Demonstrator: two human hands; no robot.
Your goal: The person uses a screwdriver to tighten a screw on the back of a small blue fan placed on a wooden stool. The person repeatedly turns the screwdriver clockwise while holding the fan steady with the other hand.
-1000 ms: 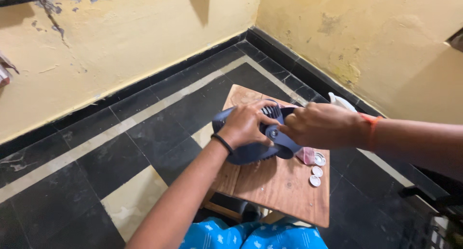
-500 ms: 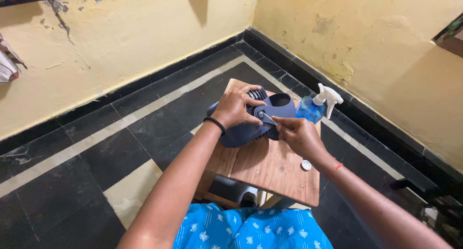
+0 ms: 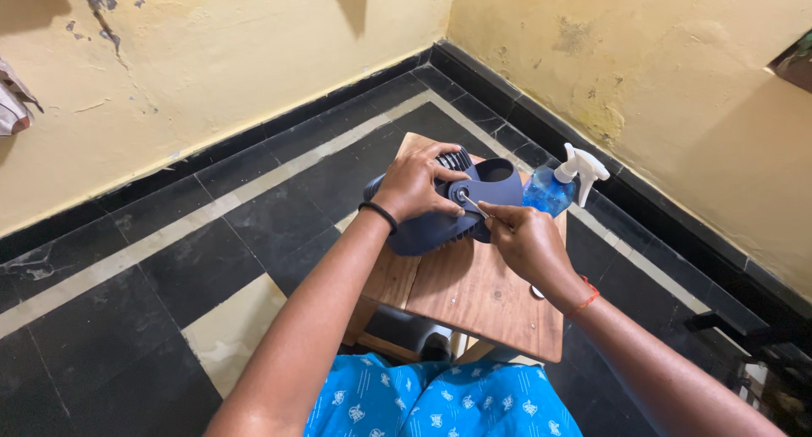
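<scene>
**A small fan is held and poked on a wooden stool**

A dark blue fan (image 3: 440, 213) is laid on its side on the surface (image 3: 474, 297), a small wooden stool top. The fan is placed at the far end of the surface, close to the far left corner. It is pressed down by the left hand (image 3: 414, 183), which is laid over its top. The fingers of this hand are curled around the ribbed grille, so the grip is pressed onto the fan. A black band (image 3: 378, 215) is worn on the left wrist.

A thin metal tool (image 3: 475, 206) is pinched in the right hand (image 3: 523, 242). The grip is pressed together on the tool, with the fingertips close around it. The tip of the tool is put against the round middle part of the fan. A red thread (image 3: 586, 299) is tied on the right wrist.

A blue spray bottle (image 3: 558, 186) with a white top is stood upright at the far right corner of the surface, just beside the fan. A small round thing (image 3: 536, 292) is seen near the right edge, partly hidden by the right wrist, and what it is cannot be told.

The near half of the surface is shown as bare wood. Blue cloth with white marks (image 3: 440, 403) is seen below the near edge. A black and pale tiled floor (image 3: 169, 259) and yellow walls (image 3: 254, 56) are seen around the stool.
</scene>
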